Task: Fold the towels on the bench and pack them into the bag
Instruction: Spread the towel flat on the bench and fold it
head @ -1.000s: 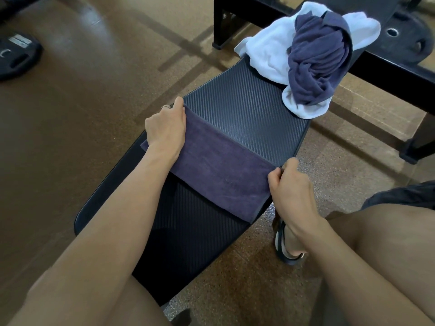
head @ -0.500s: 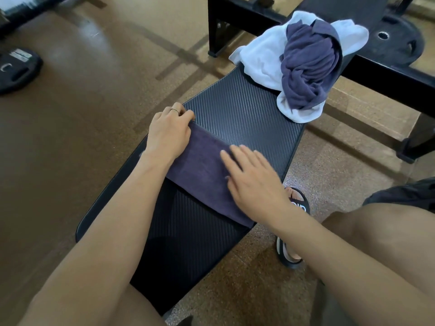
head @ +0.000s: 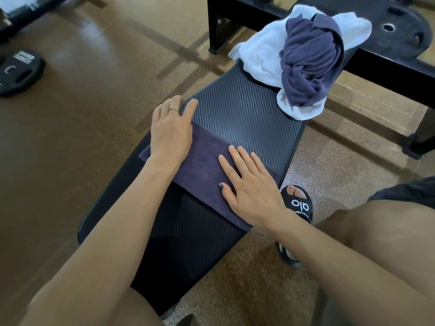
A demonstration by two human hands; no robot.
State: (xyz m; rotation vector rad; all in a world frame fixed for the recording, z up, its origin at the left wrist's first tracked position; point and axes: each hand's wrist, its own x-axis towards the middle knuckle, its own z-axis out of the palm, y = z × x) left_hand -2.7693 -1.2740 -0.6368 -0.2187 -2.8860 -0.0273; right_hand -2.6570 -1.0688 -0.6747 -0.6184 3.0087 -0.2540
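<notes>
Purple terry cloth, folded into a flat band, lies across the middle of the black ribbed worktop (head: pixel 247 118); this folded purple towel (head: pixel 202 165) reaches from the left edge to the right edge of the pad. The left hand (head: pixel 170 135) lies flat on its left end, fingers straight and reaching past the fold onto the bare pad, a ring on one finger. The right hand (head: pixel 249 189) presses flat on the right half, fingers straight and spread, holding nothing. At the far end of the worktop sits a heap: a crumpled white towel (head: pixel 261 57) with a bunched blue-grey towel (head: pixel 308 62) on top of it. No bag shows in this view. Beyond the heap runs a black metal frame (head: pixel 386 67) with a weight plate (head: pixel 404 31) behind it. Another weight plate (head: pixel 18 71) lies on the brown floor at far left. A black slide sandal (head: pixel 300 205) stands just right of the worktop.
</notes>
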